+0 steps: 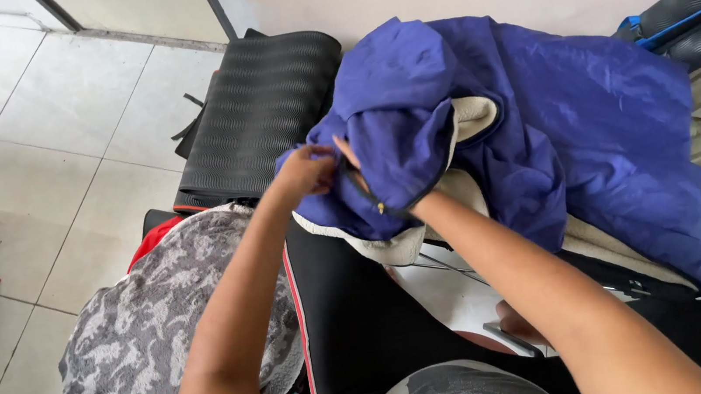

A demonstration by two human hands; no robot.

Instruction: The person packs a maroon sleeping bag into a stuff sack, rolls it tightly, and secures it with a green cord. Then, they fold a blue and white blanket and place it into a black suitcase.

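A blue padded jacket (570,119) with a cream fleece lining (475,114) lies bunched in front of me. My left hand (305,171) pinches the jacket's left edge, fingers closed on the blue cloth. My right hand (354,163) is pushed inside a fold of the jacket near its dark zipper; only a finger and the wrist show, and the rest is hidden by fabric.
A black ribbed mat (265,101) lies beyond the jacket on the white tiled floor (33,110). A grey patterned towel (133,336) sits at lower left over black cloth (365,327). Blue and grey rolled mats (698,3) lean at upper right.
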